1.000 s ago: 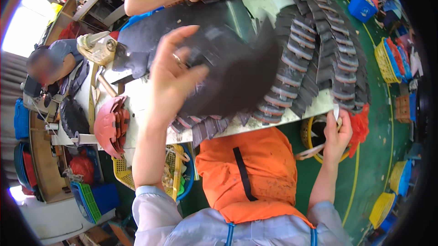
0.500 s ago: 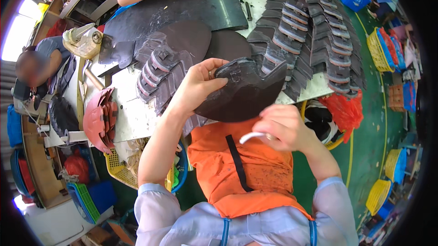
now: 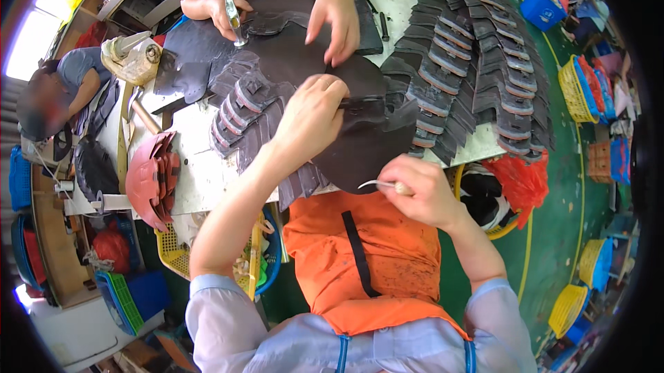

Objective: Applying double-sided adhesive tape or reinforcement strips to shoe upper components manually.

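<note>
My left hand (image 3: 311, 120) is closed at the upper edge of a dark brown, round-edged sheet piece (image 3: 363, 155) with a black edge strip, most of it lying over the table's near side. Its fingertips are partly hidden. In my right hand (image 3: 425, 190) is a small hooked tool (image 3: 373, 183) with a thin, pale curved end and a rounded, light handle. The hook lies close to the sheet's lower right edge; I cannot tell if it touches. Across from me, a co-worker's hand (image 3: 339, 20) reaches over another dark sheet, while the other grips a hammer (image 3: 233, 17).
Overlapping rows of dark pieces (image 3: 449, 62) cover the table's right side. More stacked pieces (image 3: 242, 114) lie left of my left hand, with red curved pieces (image 3: 152, 176) beyond. Below the table stand a yellow basket (image 3: 176, 252) and a red bag (image 3: 522, 179).
My left hand has moved up and away, and the dark sheet is now lower and flatter. My right hand's tool has come to its edge. The co-worker's hands have come nearer, over a dark sheet.
</note>
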`<state>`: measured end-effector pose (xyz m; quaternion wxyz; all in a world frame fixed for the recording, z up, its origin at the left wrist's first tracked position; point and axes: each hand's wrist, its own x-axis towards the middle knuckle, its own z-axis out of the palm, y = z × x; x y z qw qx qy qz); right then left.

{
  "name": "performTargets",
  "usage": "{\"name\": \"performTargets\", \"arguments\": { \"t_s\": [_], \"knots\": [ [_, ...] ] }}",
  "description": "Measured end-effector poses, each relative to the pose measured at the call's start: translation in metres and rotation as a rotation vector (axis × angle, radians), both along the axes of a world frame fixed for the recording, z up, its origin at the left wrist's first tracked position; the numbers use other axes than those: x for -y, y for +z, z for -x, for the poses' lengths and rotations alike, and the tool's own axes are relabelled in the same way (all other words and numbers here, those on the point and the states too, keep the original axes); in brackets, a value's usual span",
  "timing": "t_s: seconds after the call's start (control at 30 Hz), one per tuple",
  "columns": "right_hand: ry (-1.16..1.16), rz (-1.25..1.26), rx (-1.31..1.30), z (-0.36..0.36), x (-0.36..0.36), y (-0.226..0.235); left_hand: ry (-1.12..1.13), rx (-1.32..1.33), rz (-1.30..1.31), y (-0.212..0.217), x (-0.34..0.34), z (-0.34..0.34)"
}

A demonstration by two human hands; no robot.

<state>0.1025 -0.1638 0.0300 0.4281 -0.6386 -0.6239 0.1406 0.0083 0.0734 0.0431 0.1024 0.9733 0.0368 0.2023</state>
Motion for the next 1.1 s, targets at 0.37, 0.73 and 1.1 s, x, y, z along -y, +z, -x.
{"name": "performTargets", "arguments": {
  "t_s": [0.37,0.73,1.1],
  "knots": [
    [-0.047,0.196,0.017,-0.03,-0.023,0.048,0.027,-0.189,1.482,0.01,0.054,0.031],
    [-0.087,0.204,0.104,-0.022,-0.033,0.045,0.066,-0.201,1.189,0.003,0.063,0.04],
    [0.007,-0.125,-0.124,-0.006,0.019,0.049,0.166,-0.073,1.45,-0.014,0.057,0.042]
  ]
}}
